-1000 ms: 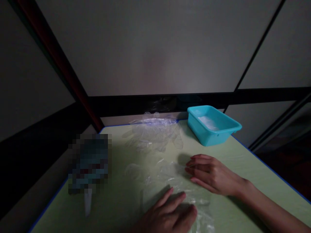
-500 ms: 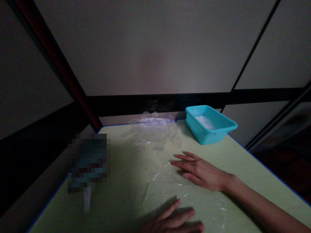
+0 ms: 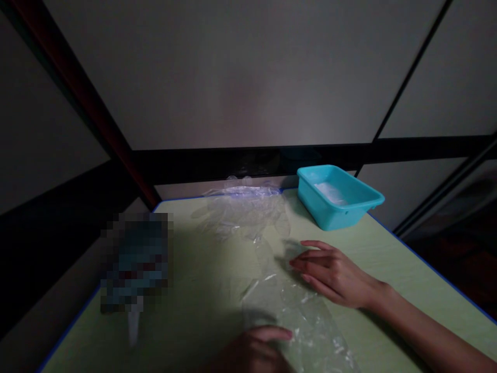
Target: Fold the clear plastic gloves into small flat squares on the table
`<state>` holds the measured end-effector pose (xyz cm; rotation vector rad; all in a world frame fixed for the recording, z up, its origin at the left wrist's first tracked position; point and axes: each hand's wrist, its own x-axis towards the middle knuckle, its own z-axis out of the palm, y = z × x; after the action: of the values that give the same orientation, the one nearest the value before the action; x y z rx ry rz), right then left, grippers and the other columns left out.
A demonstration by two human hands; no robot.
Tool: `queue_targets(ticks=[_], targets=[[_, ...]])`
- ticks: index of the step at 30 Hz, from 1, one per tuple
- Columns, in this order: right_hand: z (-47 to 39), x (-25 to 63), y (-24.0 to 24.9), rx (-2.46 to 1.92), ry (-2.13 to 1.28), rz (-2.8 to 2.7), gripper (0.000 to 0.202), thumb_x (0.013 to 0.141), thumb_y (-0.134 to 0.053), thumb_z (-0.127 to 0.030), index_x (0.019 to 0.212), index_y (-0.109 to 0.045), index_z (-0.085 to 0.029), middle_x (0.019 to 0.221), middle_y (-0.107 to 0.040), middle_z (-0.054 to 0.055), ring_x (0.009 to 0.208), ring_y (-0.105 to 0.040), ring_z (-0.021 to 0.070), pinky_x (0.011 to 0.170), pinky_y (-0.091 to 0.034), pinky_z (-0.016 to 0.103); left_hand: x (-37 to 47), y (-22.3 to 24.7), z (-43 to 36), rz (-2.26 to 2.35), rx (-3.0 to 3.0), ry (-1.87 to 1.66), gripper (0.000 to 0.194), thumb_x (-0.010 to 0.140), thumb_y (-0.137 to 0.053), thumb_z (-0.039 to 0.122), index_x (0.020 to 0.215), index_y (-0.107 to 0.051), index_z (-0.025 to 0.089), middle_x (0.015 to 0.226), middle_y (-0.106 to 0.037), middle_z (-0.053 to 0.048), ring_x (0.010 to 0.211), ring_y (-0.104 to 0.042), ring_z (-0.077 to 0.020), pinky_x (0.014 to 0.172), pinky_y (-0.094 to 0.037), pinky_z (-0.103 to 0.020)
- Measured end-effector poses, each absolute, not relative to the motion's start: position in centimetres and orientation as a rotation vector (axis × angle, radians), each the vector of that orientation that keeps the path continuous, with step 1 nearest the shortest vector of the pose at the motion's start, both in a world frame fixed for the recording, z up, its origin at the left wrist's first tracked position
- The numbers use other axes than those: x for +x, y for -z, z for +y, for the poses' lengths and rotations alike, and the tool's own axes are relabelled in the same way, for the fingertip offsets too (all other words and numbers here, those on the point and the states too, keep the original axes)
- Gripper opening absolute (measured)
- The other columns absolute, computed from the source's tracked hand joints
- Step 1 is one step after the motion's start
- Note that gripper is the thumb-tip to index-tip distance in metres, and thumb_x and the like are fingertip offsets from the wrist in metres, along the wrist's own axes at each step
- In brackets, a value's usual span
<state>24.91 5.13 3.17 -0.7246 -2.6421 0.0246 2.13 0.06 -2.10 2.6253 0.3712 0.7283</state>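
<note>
A thin, clear plastic glove (image 3: 310, 324) lies crumpled on the table between my hands. My right hand (image 3: 336, 274) is on its right side, with the fingers drawn together and the fingertips pinching the film. At the bottom edge, my left hand (image 3: 262, 349) is partly cut off and dim. Its fingers are curled, with one fingertip against the glove's left part, and the film seems gripped there. Beyond them, a loose pile of clear plastic gloves (image 3: 248, 212) rests at the table's back edge.
A turquoise basket (image 3: 336, 217) with something white inside stands at the back right of the pale green table (image 3: 186, 321). A pixelated item (image 3: 137, 264) with a pale strip below it is at the left. Large wall panels (image 3: 233, 72) rise behind the blue-edged table.
Both hands were spread flatter with fingers apart; now their fingers are drawn in on the plastic. The glove between them looks raised and more bunched. The view has shifted slightly.
</note>
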Motion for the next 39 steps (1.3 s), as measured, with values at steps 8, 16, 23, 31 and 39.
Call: queue_targets(ticks=[8, 16, 23, 31, 39], targets=[[4.3, 24.0, -2.9, -0.557, -0.082, -2.662, 0.028, 0.09, -0.034, -0.02, 0.107, -0.055, -0.011, 0.096, -0.065, 0.01, 0.097, -0.057, 0.0182, 0.094, -0.039, 0.038, 0.4, -4.3, 2.2, 1.39, 2.948, -0.332, 0.037, 0.082, -0.032, 0.009, 0.111, -0.055, 0.008, 0.06, -0.067, -0.005, 0.054, -0.064, -0.0212, 0.078, -0.05, -0.042], [1.9, 21.3, -1.7, -0.294, -0.465, -2.814, 0.038, 0.092, -0.027, -0.032, 0.109, -0.054, -0.011, 0.105, -0.062, 0.01, 0.104, -0.052, 0.0186, 0.093, -0.038, 0.032, 0.2, -3.4, 3.2, 1.393, 2.843, -0.195, 0.051, 0.072, -0.033, -0.003, 0.12, -0.045, 0.005, 0.094, -0.068, -0.013, 0.085, -0.064, -0.0244, 0.081, -0.048, -0.044], [1.9, 21.0, -1.4, -0.261, -0.505, -2.814, 0.038, 0.091, -0.031, -0.029, 0.117, -0.049, -0.009, 0.113, -0.058, 0.012, 0.115, -0.044, 0.0196, 0.098, -0.034, 0.033, -0.4, -2.3, 4.4, 1.27, 2.784, -0.386, 0.058, 0.069, -0.032, -0.005, 0.126, -0.037, 0.009, 0.116, -0.059, -0.012, 0.106, -0.054, -0.021, 0.093, -0.042, -0.039], [2.4, 21.7, -2.1, -0.4, -0.449, -2.737, 0.035, 0.091, -0.031, -0.025, 0.116, -0.05, -0.009, 0.111, -0.059, 0.012, 0.11, -0.049, 0.0188, 0.095, -0.038, 0.034, -0.7, -2.0, 4.8, 1.23, 2.658, -0.757, 0.037, 0.082, -0.033, 0.006, 0.115, -0.049, 0.013, 0.109, -0.062, -0.01, 0.103, -0.055, -0.02, 0.09, -0.044, -0.038], [4.9, 23.5, -2.8, -0.864, -0.394, -2.721, 0.045, 0.092, -0.035, -0.026, 0.135, -0.03, -0.015, 0.138, -0.035, 0.009, 0.128, -0.028, 0.0176, 0.106, -0.024, 0.041, 1.4, -3.7, 1.2, 0.441, 2.902, -0.244, 0.038, 0.087, -0.044, 0.024, 0.121, -0.047, 0.009, 0.133, -0.045, -0.012, 0.124, -0.037, -0.0208, 0.103, -0.032, -0.031]])
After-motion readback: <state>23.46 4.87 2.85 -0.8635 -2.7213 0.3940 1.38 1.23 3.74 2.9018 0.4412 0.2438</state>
